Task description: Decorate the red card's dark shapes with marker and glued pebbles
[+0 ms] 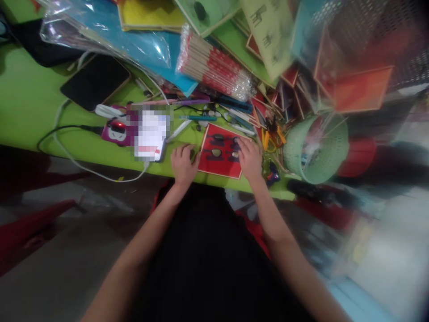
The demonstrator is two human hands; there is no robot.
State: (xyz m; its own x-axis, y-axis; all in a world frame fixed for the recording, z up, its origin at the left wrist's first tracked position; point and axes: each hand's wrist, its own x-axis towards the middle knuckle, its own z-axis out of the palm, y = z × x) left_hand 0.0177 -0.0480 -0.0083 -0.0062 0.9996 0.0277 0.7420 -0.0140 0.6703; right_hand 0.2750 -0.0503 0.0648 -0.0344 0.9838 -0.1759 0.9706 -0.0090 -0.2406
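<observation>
A red card [205, 167] with a pale border lies flat near the table's front edge. Dark purple figures are on it, with a dark oval pebble [217, 137] and a pale pebble [216, 153] among them. My right hand [250, 158] rests over the card's right side, its fingers apart, the tips at the figures and beside a small whitish pebble [235, 154]. Against the card's left edge, my left hand [183, 164] lies on the table with fingers loosely bent and apart, and I see nothing held in it.
A lit phone [150, 134], partly pixelated, rests by a purple power strip [115, 132] with cables. Farther back are a dark tablet [95, 82] and a wrapped bundle of sticks [214, 62]. Orange-handled pliers [273, 134] and a green basket [317, 147] stand right.
</observation>
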